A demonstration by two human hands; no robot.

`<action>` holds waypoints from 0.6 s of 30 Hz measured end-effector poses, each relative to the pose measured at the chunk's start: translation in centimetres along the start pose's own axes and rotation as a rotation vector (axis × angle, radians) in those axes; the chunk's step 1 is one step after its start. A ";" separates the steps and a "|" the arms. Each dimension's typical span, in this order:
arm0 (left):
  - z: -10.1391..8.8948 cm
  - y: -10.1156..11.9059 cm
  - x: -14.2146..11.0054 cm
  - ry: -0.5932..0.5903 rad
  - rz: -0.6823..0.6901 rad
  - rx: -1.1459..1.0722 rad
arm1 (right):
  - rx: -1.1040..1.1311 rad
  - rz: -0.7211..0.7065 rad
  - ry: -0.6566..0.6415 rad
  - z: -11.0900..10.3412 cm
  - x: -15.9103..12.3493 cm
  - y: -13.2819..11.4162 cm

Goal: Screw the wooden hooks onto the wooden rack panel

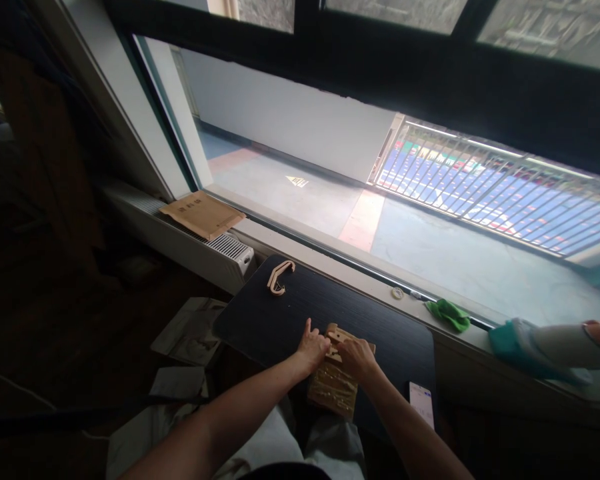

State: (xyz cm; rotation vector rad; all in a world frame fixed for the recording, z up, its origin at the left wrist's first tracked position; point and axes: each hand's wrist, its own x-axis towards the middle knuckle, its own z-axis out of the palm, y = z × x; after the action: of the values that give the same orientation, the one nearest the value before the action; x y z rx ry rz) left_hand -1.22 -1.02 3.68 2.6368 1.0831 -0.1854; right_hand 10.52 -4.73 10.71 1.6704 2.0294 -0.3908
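Observation:
A light wooden piece with small dark holes is between my hands at the near side of the black table. My left hand grips its left edge, with one finger sticking up and away. Over its right part lies my right hand, fingers bent and closed on the wood; the fingertips are partly hidden. Just below the piece, at the table's near edge, is a block wrapped in shiny yellowish tape or film. A curved, hook-like wooden part rests at the table's far left.
A phone lies at the table's right edge. Along the sill are a tape roll, a green cloth and a teal-and-white object. A brown envelope lies on the radiator at left. Window glass borders the far side.

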 end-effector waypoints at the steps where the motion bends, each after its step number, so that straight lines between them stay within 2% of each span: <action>1: -0.1 0.0 0.0 0.000 -0.001 -0.001 | 0.018 0.009 0.005 0.2 0.1 0.0; 6: -0.4 0.1 -0.1 0.001 -0.006 -0.003 | 0.122 0.083 0.030 1.3 0.4 0.0; 9: -0.5 0.2 -0.1 0.001 -0.003 -0.001 | 0.106 0.099 0.023 1.0 0.3 0.2; 14: -0.3 0.1 0.0 -0.005 0.003 0.010 | 0.028 0.031 0.017 -0.2 0.0 0.5; 18: 0.0 0.0 0.1 -0.014 -0.010 -0.006 | 0.033 0.034 0.013 0.1 0.4 0.5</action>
State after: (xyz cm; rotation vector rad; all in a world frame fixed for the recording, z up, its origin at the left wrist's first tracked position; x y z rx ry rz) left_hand -1.11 -0.95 3.69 2.6214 1.0915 -0.2025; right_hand 10.96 -4.32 10.40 1.7293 2.0119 -0.4048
